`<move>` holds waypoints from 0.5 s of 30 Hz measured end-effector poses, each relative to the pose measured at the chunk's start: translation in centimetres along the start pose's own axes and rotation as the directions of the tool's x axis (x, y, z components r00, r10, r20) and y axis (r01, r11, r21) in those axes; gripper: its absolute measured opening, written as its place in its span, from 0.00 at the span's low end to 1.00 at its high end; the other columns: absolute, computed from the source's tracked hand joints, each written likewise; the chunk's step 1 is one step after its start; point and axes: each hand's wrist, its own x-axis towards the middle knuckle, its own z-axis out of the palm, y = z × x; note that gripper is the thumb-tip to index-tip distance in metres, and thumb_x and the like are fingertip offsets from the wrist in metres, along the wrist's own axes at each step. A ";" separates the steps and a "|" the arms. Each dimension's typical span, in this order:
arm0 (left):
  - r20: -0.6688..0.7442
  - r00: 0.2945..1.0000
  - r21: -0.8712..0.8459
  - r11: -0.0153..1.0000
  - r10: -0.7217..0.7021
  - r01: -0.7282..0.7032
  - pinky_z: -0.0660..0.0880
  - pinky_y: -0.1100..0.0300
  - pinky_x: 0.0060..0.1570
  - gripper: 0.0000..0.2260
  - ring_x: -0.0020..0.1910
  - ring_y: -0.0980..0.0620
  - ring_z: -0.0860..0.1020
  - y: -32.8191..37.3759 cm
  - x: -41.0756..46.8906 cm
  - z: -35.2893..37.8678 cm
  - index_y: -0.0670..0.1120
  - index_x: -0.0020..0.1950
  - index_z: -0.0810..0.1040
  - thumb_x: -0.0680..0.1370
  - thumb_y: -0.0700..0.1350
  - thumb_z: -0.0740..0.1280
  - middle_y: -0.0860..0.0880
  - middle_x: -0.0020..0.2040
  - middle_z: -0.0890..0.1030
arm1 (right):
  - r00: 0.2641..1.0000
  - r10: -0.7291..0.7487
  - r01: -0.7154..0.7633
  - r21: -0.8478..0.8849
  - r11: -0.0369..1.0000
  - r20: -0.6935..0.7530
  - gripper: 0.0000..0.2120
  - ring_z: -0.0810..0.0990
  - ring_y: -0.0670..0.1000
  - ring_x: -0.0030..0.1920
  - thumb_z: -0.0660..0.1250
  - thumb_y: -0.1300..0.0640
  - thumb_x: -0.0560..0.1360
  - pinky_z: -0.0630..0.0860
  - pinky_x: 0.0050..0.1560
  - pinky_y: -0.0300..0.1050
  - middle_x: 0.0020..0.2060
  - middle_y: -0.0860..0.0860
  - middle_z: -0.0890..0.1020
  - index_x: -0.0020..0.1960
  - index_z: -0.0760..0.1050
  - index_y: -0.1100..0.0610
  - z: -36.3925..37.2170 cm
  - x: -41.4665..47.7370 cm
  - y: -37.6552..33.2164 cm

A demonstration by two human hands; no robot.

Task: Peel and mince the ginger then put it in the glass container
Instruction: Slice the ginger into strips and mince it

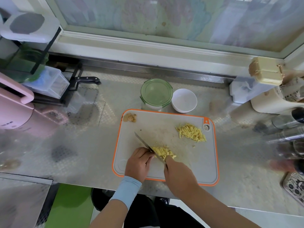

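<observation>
A grey cutting board [181, 168] with an orange rim lies on the steel counter. My right hand [179, 176] grips a knife [148, 146] whose blade runs up-left across a small heap of ginger strips [162, 152]. My left hand [139, 163] sits with curled fingers against the blade's left side, beside that heap. A second pile of cut ginger [191, 132] lies at the board's upper right. Ginger peel scraps [130, 117] sit in the upper left corner. The glass container [156, 94] with its green lid on stands just behind the board.
A white bowl [184, 100] stands right of the glass container. A black-handled knife [87, 79] rests on a rack at the left, near a pink appliance [14, 111]. Beige and steel containers [283, 99] crowd the right side. The counter edge runs close below the board.
</observation>
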 end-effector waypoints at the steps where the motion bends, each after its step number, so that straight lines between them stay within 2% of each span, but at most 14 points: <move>1: 0.005 1.000 -0.008 1.000 0.000 0.000 0.71 0.66 0.51 0.06 0.47 0.50 0.76 0.0 0.0 0.0 0.43 0.42 0.83 0.77 0.40 0.68 0.48 0.43 0.81 | 1.000 0.007 -0.007 -0.011 1.000 -0.005 0.02 0.64 0.46 0.28 0.55 0.57 0.82 0.54 0.25 0.41 0.30 0.47 0.66 0.54 0.63 0.53 0.0 -0.4 0.3; 5: 0.035 0.999 -0.030 0.999 -0.034 0.035 0.73 0.65 0.48 0.03 0.47 0.50 0.77 0.0 0.0 -0.1 0.44 0.43 0.84 0.75 0.38 0.70 0.50 0.44 0.81 | 1.000 0.001 0.000 -0.067 0.998 0.020 0.11 0.62 0.46 0.29 0.57 0.59 0.81 0.53 0.26 0.40 0.31 0.46 0.63 0.63 0.64 0.57 0.3 -0.5 0.8; 10: 0.052 0.997 -0.037 0.998 -0.051 0.053 0.73 0.65 0.48 0.05 0.48 0.51 0.77 0.0 0.0 -0.1 0.44 0.43 0.84 0.76 0.41 0.69 0.50 0.44 0.81 | 1.000 0.000 0.001 -0.050 0.999 0.031 0.08 0.62 0.46 0.28 0.57 0.60 0.81 0.55 0.26 0.41 0.30 0.47 0.64 0.60 0.64 0.57 0.5 1.6 -0.4; 15: 0.080 0.996 -0.022 0.999 0.049 -0.047 0.74 0.60 0.50 0.09 0.49 0.49 0.76 -0.2 0.2 -0.3 0.42 0.45 0.84 0.79 0.42 0.65 0.48 0.45 0.81 | 0.999 -0.027 0.029 -0.062 0.998 0.046 0.08 0.68 0.51 0.31 0.58 0.61 0.81 0.56 0.25 0.40 0.31 0.47 0.64 0.59 0.64 0.56 0.3 3.3 -1.8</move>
